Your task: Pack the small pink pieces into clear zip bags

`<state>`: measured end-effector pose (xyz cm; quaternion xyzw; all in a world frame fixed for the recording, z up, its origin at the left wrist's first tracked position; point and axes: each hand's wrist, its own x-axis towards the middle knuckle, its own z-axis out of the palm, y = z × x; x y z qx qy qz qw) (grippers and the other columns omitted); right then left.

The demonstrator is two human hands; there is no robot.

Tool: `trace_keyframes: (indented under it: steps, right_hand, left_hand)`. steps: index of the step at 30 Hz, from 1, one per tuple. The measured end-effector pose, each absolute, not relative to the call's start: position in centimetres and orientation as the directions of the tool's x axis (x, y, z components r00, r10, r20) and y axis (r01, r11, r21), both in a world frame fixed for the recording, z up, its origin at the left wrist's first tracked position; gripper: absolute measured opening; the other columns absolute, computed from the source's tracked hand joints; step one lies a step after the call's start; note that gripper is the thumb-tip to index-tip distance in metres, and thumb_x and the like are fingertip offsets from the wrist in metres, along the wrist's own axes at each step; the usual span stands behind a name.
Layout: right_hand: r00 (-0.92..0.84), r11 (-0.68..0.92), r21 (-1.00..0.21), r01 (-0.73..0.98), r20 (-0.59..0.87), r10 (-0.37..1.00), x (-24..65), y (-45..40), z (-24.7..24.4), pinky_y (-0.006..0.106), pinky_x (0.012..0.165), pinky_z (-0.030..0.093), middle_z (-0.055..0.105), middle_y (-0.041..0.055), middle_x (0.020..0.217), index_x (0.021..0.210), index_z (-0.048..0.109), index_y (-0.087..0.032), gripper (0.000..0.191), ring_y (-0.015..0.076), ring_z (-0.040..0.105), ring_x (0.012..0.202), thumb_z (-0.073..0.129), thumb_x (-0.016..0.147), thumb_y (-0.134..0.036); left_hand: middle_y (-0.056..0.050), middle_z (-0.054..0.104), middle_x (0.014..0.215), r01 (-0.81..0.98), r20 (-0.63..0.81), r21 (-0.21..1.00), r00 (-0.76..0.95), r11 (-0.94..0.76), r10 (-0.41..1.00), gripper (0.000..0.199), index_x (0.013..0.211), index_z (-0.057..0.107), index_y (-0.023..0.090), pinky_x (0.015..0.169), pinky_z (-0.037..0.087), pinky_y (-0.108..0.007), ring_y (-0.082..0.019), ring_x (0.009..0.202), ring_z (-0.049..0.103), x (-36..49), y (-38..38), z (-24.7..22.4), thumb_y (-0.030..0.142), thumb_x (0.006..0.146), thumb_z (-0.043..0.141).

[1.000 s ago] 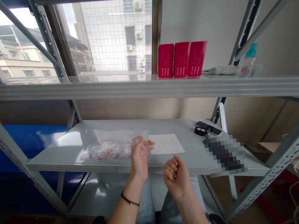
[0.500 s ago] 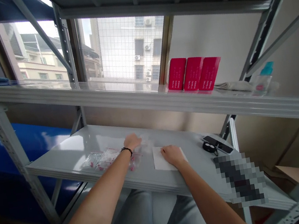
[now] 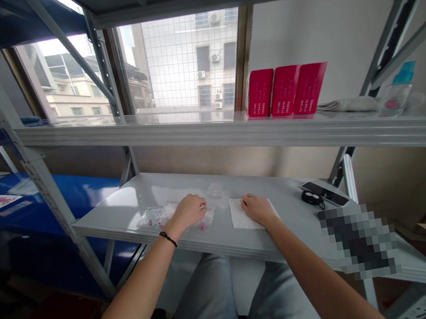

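The clear plastic bags (image 3: 151,216), with small pink pieces inside, lie flat on the left part of the grey lower shelf (image 3: 301,223), near its front edge. The left hand (image 3: 189,211) is over the bags and hides a part of them. Its fingers are bent and close together, but I cannot tell if they pinch some plastic. On this wrist there is a black bracelet (image 3: 168,239).

Just beside the bags, to the right, lies a white paper (image 3: 241,219). The right hand (image 3: 257,209) rests over it with fingers curled inward (whether they grip the paper, I cannot tell).

Farther right, a black round object (image 3: 311,197) lies against a dark flat device (image 3: 332,195); in front of them, one thing is covered by a pixelated patch (image 3: 360,243).

Above, the upper shelf (image 3: 192,136) carries three red boxes (image 3: 287,91) standing side by side, a folded cloth (image 3: 352,105) and a clear bottle (image 3: 396,97) with blue-green top.
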<state>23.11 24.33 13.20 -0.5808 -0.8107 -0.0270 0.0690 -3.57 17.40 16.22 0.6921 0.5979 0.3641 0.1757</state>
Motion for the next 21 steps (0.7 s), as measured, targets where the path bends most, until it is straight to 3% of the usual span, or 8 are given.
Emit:
trace_keyframes:
  steps: [3,6,10,16,19,21]
  right_hand:
    - [-0.316,0.328,-0.049,0.944,0.168,0.934,23.2,24.6,12.8,0.031,0.079,0.043,0.068,0.0108,0.116,0.111,0.069,-0.020,0.037,0.0233,0.066,0.103,0.035,0.105,-0.033]
    - [-0.309,0.329,-0.070,0.942,0.208,0.928,23.3,24.7,12.6,0.030,0.076,0.042,0.069,0.0106,0.111,0.106,0.070,-0.020,0.035,0.0229,0.066,0.099,0.038,0.105,-0.033]
    - [-0.283,0.326,-0.111,0.939,0.289,0.914,23.4,24.5,12.9,0.029,0.072,0.040,0.070,0.0106,0.103,0.097,0.071,-0.019,0.033,0.0229,0.066,0.095,0.042,0.103,-0.033]
    - [-0.168,0.312,-0.252,0.916,0.466,0.868,23.8,23.0,15.7,0.030,0.069,0.040,0.069,0.0115,0.099,0.098,0.068,-0.017,0.038,0.0238,0.063,0.090,0.033,0.104,-0.032]
    - [-0.190,0.394,-0.319,0.862,0.517,0.835,23.6,21.0,17.7,0.029,0.070,0.044,0.069,0.0089,0.103,0.115,0.065,-0.019,0.037,0.0203,0.064,0.084,0.031,0.103,-0.030]
    - [-0.332,0.565,-0.406,0.718,0.514,0.791,23.3,18.9,18.9,0.027,0.071,0.046,0.068,0.0061,0.112,0.128,0.060,-0.024,0.033,0.0179,0.064,0.086,0.041,0.101,-0.031]
  left_hand:
    - [-0.012,0.072,0.088,0.690,0.344,0.676,0.013,-0.257,0.939,0.018,0.070,0.069,0.025,0.107,0.039,-0.043,-0.039,0.109,0.061,-3.0,15.6,15.1,0.034,0.064,0.084]
    - [-0.015,0.071,0.092,0.760,0.387,0.599,0.003,-0.254,0.922,0.017,0.076,0.070,0.024,0.107,0.039,-0.047,-0.040,0.110,0.060,-2.0,14.5,13.8,0.036,0.071,0.080]
    - [-0.015,0.070,0.096,0.836,0.359,0.512,0.001,-0.198,0.933,0.005,0.078,0.069,0.021,0.103,0.041,-0.047,-0.037,0.108,0.061,-1.2,14.3,12.9,0.026,0.080,0.068]
    - [-0.013,0.071,0.089,0.843,0.406,0.484,0.021,-0.234,0.914,0.020,0.076,0.070,0.019,0.097,0.041,-0.043,-0.031,0.100,0.062,-1.5,14.4,14.3,0.019,0.088,0.054]
    - [-0.007,0.069,0.086,0.719,0.440,0.625,-0.003,-0.304,0.898,0.022,0.083,0.070,0.019,0.085,0.043,-0.034,-0.023,0.088,0.061,-1.6,13.1,15.4,0.025,0.092,0.051]
    - [-0.002,0.066,0.081,0.494,0.414,0.792,-0.001,-0.360,0.910,0.023,0.085,0.069,0.019,0.074,0.042,-0.028,-0.019,0.078,0.058,-1.6,11.6,16.0,0.032,0.094,0.053]
